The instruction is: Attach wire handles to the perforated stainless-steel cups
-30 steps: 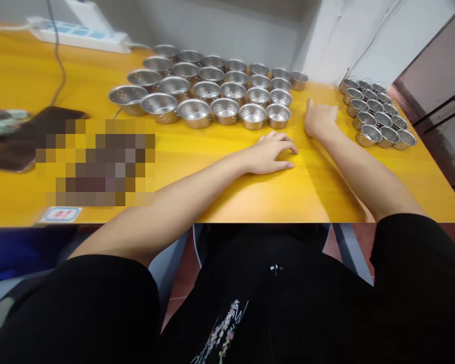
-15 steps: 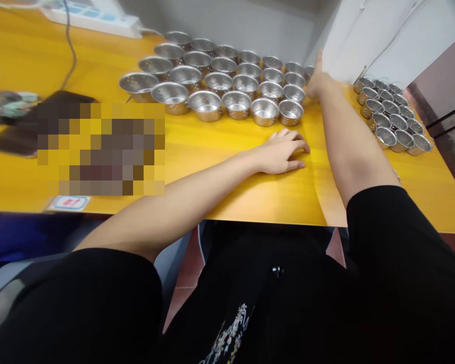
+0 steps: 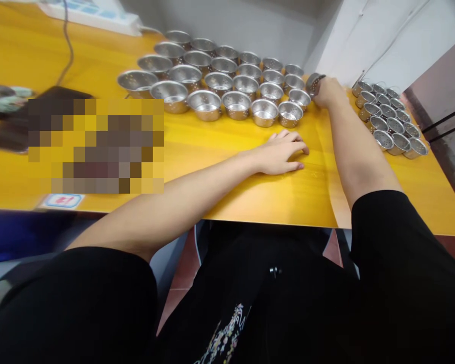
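Observation:
Rows of small perforated metal cups [image 3: 236, 104] stand upright, mouths up, on the yellow table [image 3: 246, 202]. At the right end of these rows, my right hand [image 3: 328, 92] is closed on one perforated metal cup [image 3: 314, 85], which is tilted on its side. My fingers on its far side are mostly hidden. Close to the hand, on its left, stands another cup [image 3: 299, 99], a little out of line with its row. My left hand [image 3: 282, 153] lies palm down on the table in front of the cups, fingers spread, with nothing in it.
A second group of perforated cups [image 3: 395, 125] stands on the right part of the table. At the back left are a white power strip [image 3: 98, 19] and a cable [image 3: 69, 50]. A dark flat object [image 3: 66, 93] lies left, beside a pixelated patch. A wall [image 3: 246, 25] rises behind.
My right hand has turned and shifted slightly right, and a tilted cup now shows in its grip. One cup near it sits slightly farther right. The left hand stays put.

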Demonstrator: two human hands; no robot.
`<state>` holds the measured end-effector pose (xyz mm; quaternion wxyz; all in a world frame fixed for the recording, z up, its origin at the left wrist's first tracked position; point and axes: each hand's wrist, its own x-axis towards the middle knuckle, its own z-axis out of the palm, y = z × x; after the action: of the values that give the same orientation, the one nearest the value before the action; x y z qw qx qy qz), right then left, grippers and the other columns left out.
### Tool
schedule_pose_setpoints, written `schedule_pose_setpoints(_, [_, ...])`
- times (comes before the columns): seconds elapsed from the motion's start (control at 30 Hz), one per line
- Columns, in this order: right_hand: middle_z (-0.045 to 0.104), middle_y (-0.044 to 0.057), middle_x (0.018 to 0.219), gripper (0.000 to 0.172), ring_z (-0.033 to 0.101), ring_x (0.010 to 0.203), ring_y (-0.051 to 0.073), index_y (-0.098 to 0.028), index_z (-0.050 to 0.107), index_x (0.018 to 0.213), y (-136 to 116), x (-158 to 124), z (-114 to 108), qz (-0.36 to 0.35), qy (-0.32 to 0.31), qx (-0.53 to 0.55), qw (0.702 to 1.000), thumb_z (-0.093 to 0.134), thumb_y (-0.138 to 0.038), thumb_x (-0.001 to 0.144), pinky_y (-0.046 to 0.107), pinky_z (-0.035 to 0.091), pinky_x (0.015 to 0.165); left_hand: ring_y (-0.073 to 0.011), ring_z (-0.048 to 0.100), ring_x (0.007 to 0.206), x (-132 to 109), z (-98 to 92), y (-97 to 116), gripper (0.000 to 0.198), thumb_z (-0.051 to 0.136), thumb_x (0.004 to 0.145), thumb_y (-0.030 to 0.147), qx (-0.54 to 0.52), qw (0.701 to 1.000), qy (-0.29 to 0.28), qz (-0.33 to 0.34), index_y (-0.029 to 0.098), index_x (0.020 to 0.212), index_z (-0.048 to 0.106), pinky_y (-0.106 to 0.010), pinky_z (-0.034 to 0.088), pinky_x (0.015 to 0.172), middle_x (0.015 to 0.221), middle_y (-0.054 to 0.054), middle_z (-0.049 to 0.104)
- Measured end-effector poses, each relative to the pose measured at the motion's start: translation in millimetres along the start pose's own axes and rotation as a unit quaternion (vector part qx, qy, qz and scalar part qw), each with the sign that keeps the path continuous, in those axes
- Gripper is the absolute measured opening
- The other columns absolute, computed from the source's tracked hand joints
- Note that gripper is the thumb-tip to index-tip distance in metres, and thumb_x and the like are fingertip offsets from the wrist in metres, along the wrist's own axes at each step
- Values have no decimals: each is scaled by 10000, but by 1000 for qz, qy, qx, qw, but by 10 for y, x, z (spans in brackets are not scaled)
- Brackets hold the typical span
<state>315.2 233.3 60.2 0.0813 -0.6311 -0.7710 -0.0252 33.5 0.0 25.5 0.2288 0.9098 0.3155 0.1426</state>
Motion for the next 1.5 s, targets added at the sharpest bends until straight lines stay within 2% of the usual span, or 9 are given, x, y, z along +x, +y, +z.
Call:
schedule_pose_setpoints(0.1, [877,386,1568,82,905,1393,300,-40,836,1247,-142,-221,-96,104,14,-7,994,759,-57,1224,542,674,1221,-511,555,1743,0,5,-6,666,721,1097,592,-6,1000,3,1,249,1659,819,-743,426,1510,1826,-214,682])
schedule_pose_setpoints(0.4, [750,312,1794,266,813,1579,281,-53,854,1471,-227,-661,71,178,113,20,977,662,-41,1288,488,605,1314,-520,554,1749,-1,2,-18,692,714,1081,605,-11,1000,2,-1,254,1669,815,-759,403,1526,1853,-215,666])
schedule_pose_setpoints(0.7, [630,351,1880,444,685,1702,401,-89,756,1595,-330,-855,68,155,100,29,982,809,-435,1322,632,601,1370,-526,550,1756,-9,-16,-49,682,723,1083,638,-11,1000,1,-2,284,1657,822,-771,396,1536,1851,-195,671])
schedule_pose_setpoints(0.83, [635,251,1894,275,644,1727,365,-162,776,1530,-388,-901,11,143,101,37,984,686,-367,1371,566,538,1486,-532,550,1761,-18,-16,-51,723,714,1069,638,-13,1000,2,-3,246,1667,820,-784,399,1532,1845,-226,669])
schedule_pose_setpoints(0.93, [708,230,1809,247,663,1676,288,-152,766,1498,-381,-871,5,147,105,48,982,578,-278,1398,466,508,1491,-513,553,1762,-10,4,-76,716,711,1068,646,-12,1000,3,0,261,1662,820,-764,403,1537,1834,-209,676])
schedule_pose_setpoints(1.1, [938,101,1410,294,793,1265,169,-158,817,1343,-331,-804,33,166,136,117,970,533,-220,1387,341,655,1217,-501,561,1752,-1,12,-105,693,713,1075,652,-8,1000,3,2,294,1661,812,-754,422,1522,1828,-189,686])
schedule_pose_setpoints(1.2, [964,80,1321,306,863,1304,219,-237,830,1116,-317,-776,83,163,135,154,965,620,-251,1339,370,716,1197,-517,559,1753,-11,-4,-85,712,708,1067,646,-8,1000,3,2,271,1662,816,-773,409,1525,1831,-210,685])
schedule_pose_setpoints(1.33, [982,17,1329,336,917,1323,288,-334,831,1104,-307,-692,185,146,102,261,949,600,-413,1334,526,778,1250,-526,558,1758,-25,-15,-63,753,687,1056,655,-9,1000,0,2,245,1674,817,-777,401,1533,1829,-225,683])
schedule_pose_setpoints(1.5, [1002,-17,1310,621,862,1145,219,-365,810,1239,-301,-624,225,171,86,342,920,601,-950,1242,538,831,1149,-519,560,1747,-17,-6,-80,688,715,1077,650,-10,1000,4,2,286,1652,817,-789,398,1530,1837,-201,683])
